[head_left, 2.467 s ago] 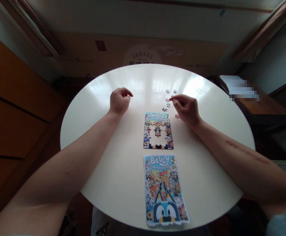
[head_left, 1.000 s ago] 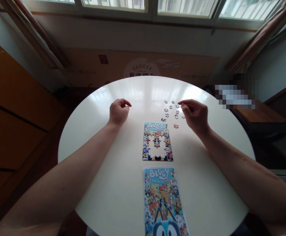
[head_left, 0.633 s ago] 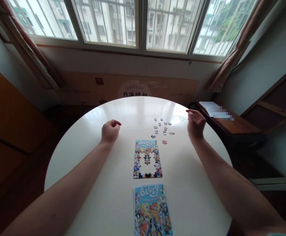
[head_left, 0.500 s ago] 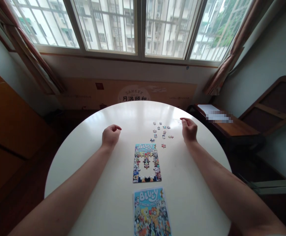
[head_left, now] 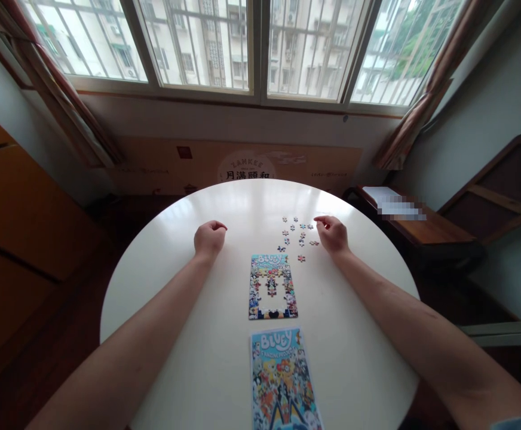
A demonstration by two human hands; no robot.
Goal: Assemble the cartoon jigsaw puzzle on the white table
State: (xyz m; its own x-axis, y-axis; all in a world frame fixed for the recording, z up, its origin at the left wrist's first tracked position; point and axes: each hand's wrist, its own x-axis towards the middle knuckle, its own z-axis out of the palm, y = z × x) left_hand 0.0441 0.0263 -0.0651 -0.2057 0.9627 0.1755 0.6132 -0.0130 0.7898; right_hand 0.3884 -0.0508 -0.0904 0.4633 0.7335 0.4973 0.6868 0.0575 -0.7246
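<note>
My left hand rests on the white table in a loose fist, left of the puzzle, and nothing shows in it. Bent fingers and thumb close my right hand beside the loose puzzle pieces; whether a piece is between its fingertips is hidden. Several small pieces lie scattered between the two hands, nearer the right one. Closer to me is a partly assembled jigsaw puzzle, with its border joined, a joined strip hanging into the middle and gaps around that strip. Below it lies a colourful reference picture headed "Bluey".
The round white table fills the middle. Beyond it a long printed cardboard box stands under the barred window. On the right is a wooden bench with papers on it; an orange cabinet stands left.
My right hand has moved left, closer to the loose pieces. The whole view has shifted slightly, while the puzzle, the pieces and my left hand look the same on the table.
</note>
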